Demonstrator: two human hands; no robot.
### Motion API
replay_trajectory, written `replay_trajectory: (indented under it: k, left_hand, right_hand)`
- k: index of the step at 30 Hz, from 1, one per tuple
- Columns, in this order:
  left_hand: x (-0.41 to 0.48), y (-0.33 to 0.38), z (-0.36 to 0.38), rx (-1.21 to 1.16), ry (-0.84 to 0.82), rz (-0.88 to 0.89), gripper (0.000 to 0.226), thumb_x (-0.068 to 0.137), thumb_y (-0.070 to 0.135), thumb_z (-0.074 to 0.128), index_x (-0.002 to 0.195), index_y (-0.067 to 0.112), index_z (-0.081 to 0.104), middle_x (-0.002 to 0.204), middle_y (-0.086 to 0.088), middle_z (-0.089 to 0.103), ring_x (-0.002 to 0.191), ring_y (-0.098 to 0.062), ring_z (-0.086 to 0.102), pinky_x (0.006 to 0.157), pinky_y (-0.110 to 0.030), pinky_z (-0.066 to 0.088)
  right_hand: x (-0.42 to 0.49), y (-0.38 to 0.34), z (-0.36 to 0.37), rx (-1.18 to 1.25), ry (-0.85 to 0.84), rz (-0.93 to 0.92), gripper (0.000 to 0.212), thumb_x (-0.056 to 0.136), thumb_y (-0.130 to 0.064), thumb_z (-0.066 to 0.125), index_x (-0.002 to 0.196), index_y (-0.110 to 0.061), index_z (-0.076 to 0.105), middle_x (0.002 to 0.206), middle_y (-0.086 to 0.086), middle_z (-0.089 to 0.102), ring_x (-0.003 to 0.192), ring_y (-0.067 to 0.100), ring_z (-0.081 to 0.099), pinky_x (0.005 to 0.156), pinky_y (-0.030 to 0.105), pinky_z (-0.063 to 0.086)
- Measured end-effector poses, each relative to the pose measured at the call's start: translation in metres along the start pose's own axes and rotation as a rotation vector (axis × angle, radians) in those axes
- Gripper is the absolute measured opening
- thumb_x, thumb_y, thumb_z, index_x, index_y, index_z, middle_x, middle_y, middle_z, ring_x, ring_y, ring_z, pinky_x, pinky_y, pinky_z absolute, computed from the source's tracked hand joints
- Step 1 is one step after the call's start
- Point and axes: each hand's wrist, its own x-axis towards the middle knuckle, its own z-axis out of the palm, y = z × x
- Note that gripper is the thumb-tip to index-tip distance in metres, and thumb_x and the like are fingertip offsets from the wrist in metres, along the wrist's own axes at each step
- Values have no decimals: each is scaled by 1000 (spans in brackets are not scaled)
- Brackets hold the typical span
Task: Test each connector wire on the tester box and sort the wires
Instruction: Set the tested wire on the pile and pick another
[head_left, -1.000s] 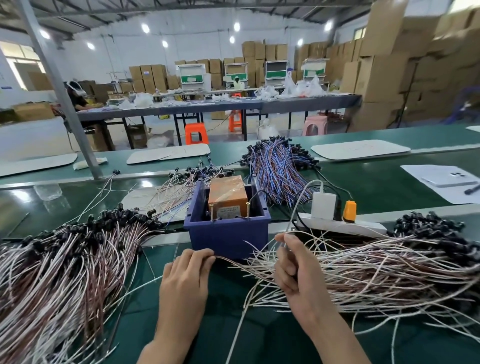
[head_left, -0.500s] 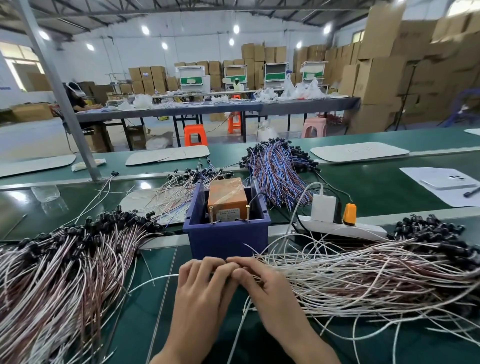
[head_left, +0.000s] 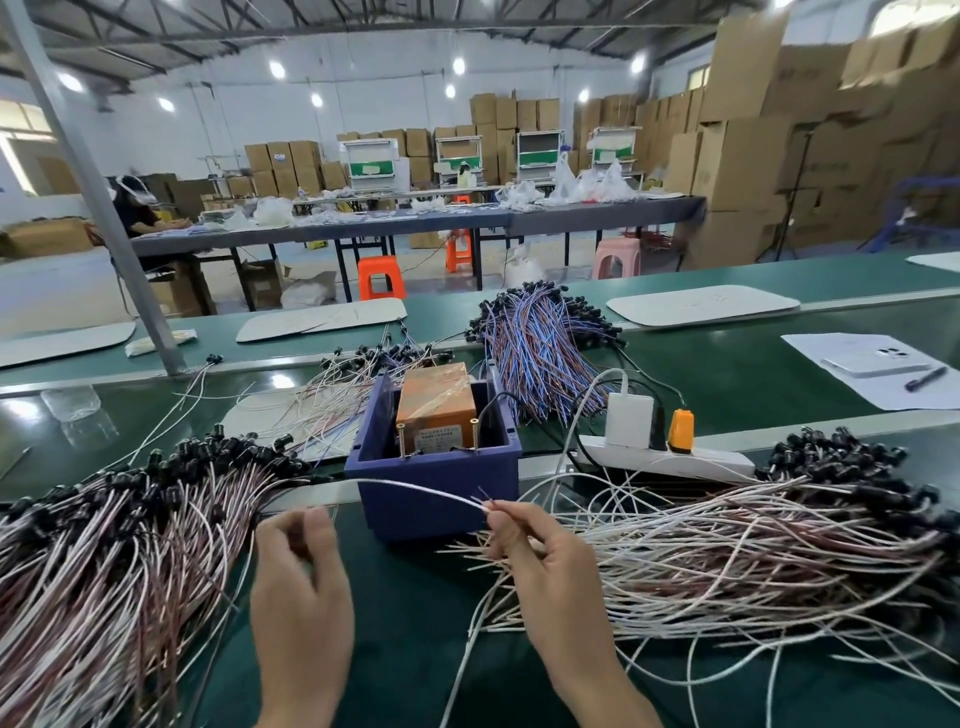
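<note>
1. On the green belt-topped bench (head_left: 415, 639), in front of the blue plastic bin (head_left: 441, 499), the two hands no longer meet fingertip to fingertip as they did half a second ago; they are now well apart.
2. The right hand (head_left: 550, 566) has drawn off to the right of the bin's front. Its thumb and forefinger are clamped on the stripped end of one thin white wire (head_left: 415, 487), and the other fingers are curled beneath.
3. That thin white wire arcs left from the pinch across the bin's front wall, towards the left heap of pink-and-white wires with black connectors (head_left: 104, 551). In the earlier frames no single wire was raised clear like this.
4. The left hand (head_left: 301, 587) has shifted left, just beside the edge of that heap. Its fingers are curled and blurred, and I cannot tell whether they grip anything.
5. The orange tape-wrapped tester box (head_left: 434, 400) sits in the bin as before, with two brass pins (head_left: 402, 441) upright at its front. The pinched wire end is in front of the bin and apart from the pins.
6. The right heap of white wires with black connectors (head_left: 753, 551) lies under and beside the right hand, in the same place as earlier.
7. Behind the bin lie a bundle of blue-and-red wires (head_left: 540, 353) and a white power strip (head_left: 717, 460), both unmoved.
</note>
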Motion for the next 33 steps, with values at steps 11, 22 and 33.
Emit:
replay_trajectory:
  k: [11, 22, 33]
  left_hand:
    - [29, -4, -5, -1085, -290, -824, 22, 105, 27, 42, 103, 16, 60, 64, 6, 58, 57, -9, 63, 59, -21, 58]
    - [-2, 10, 17, -506, -169, -189, 28, 103, 27, 51, 79, 28, 66, 57, 4, 45, 49, -11, 41, 43, -19, 35]
    - [-7, 6, 31, -297, -26, -38, 27, 96, 58, 43, 89, 38, 60, 59, 11, 50, 49, -5, 37, 47, -21, 34]
  right_hand:
    - [-6, 6, 7, -236, -219, -124, 18, 97, -41, 65, 111, -37, 77, 79, -23, 72, 72, 0, 65, 65, 7, 42]
    - [5, -3, 8, 15, 73, 28, 17, 98, -46, 55, 100, -29, 57, 79, -5, 75, 54, 1, 60, 56, 12, 43]
    - [36, -6, 22, -34, 212, 81, 16, 98, -42, 61, 90, -29, 65, 66, -7, 71, 55, 5, 63, 57, 19, 44]
